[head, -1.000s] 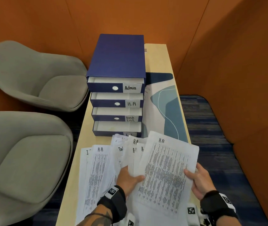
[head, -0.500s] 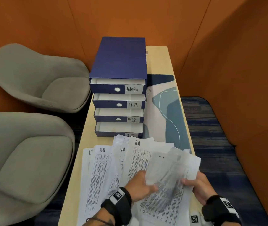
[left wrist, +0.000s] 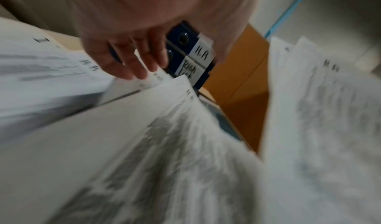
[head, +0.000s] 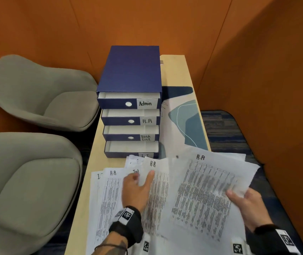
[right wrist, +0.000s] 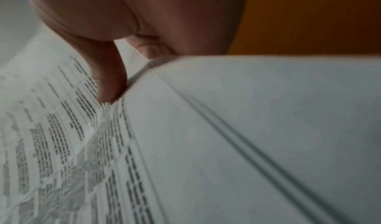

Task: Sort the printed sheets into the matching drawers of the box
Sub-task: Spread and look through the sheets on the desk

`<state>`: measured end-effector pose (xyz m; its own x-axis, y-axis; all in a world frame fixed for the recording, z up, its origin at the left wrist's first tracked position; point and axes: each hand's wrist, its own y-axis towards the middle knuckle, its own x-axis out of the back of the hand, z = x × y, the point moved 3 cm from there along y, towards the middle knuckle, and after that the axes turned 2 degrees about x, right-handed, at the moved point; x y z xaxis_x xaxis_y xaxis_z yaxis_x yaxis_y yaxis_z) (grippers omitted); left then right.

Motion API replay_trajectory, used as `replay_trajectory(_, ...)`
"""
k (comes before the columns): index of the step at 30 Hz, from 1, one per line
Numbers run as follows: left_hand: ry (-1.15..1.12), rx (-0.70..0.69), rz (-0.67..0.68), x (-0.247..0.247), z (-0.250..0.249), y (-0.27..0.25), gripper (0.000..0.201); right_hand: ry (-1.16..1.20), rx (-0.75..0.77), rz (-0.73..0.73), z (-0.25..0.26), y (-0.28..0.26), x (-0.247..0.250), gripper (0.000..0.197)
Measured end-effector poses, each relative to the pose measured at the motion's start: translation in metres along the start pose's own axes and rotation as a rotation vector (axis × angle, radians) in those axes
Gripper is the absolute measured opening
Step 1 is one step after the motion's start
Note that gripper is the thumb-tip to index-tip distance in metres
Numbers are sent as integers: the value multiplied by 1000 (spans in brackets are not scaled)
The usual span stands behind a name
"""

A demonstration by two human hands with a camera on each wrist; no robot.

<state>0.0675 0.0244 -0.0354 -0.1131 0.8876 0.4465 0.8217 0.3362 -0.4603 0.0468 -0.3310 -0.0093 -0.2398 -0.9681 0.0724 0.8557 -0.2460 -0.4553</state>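
Note:
A blue drawer box [head: 131, 70] stands on the narrow table, its drawers pulled part open and labelled Admin [head: 145, 103], H.R [head: 147, 121], Task List [head: 145, 138] and a bottom one half hidden. Printed sheets [head: 110, 196] lie fanned out in front of it, headed H.R, Task and I. My right hand [head: 242, 199] pinches the right edge of a thin stack headed H.R [head: 206, 192], thumb on top [right wrist: 109, 80]. My left hand [head: 137, 184] reaches over the fan with fingers spread, fingertips [left wrist: 140, 74] touching another H.R sheet [head: 154, 181].
Two grey armchairs [head: 42, 96] [head: 27, 190] stand left of the table. Orange padded walls close in behind and on the right. A pale mat with blue shapes [head: 185, 126] lies to the right of the box. Blue carpet [head: 224, 129] shows beyond the table edge.
My right hand has drawn the H.R stack out to the right and spread it flat. My left hand let go of it and moved forward onto the fanned sheets.

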Motion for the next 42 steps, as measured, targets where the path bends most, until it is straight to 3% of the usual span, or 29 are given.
replay_trajectory(1, 153, 39, -60, 1, 13, 11, 58, 23, -38, -14, -6, 1, 5, 29)
replay_trajectory(4, 422, 122, 11, -7, 41, 25, 50, 56, -135, -32, -25, -2, 14, 31)
replay_trajectory(6, 401, 130, -8, -8, 48, 27, 37, 85, -188, -36, -37, -3, 16, 34)
replay_trajectory(11, 372, 5, -59, 5, 44, 16, 26, 119, -264, -20, -49, -6, 14, 31)
replay_trajectory(13, 470, -123, -81, 14, 42, 5, 25, 164, -297, 4, -52, -7, 13, 33)
replay_trajectory(15, 482, -369, -133, 20, 38, -9, 17, 220, -326, 29, -55, -7, 13, 37)
replay_trajectory(17, 414, -688, -138, 20, 38, -28, 6, 266, -341, 54, -55, -8, 11, 43)
replay_trajectory(19, 281, -840, -64, 15, 42, -47, 5, 300, -351, 68, -58, -7, 9, 47)
replay_trajectory(21, 135, -740, 37, 11, 43, -58, 11, 309, -355, 63, -60, -6, 6, 49)
replay_trajectory(26, -129, -309, 279, -2, 30, -57, 26, 366, -334, 69, -56, -5, -6, 48)
replay_trajectory(29, -196, -167, 467, -10, 23, -52, 12, 431, -315, 99, -54, -5, -11, 49)
replay_trajectory(31, -204, -115, 517, -16, 17, -53, 12, 394, -303, 125, -51, -5, -17, 52)
replay_trajectory(34, -314, -70, 564, -16, -3, -59, 22, 269, -224, 114, -37, -8, -28, 77)
replay_trajectory(36, -380, -91, 603, -15, -18, -65, 21, 233, -108, 25, -19, -12, -31, 81)
replay_trajectory(38, -319, -230, 525, -9, -40, -72, 16, 241, 22, -21, 5, -18, -31, 78)
replay_trajectory(40, -366, -363, 406, -1, -62, -79, 2, 216, 181, -4, 35, -30, -31, 62)
replay_trajectory(42, -488, -449, 337, 7, -83, -86, 8, 178, 372, 57, 70, -50, -38, 48)
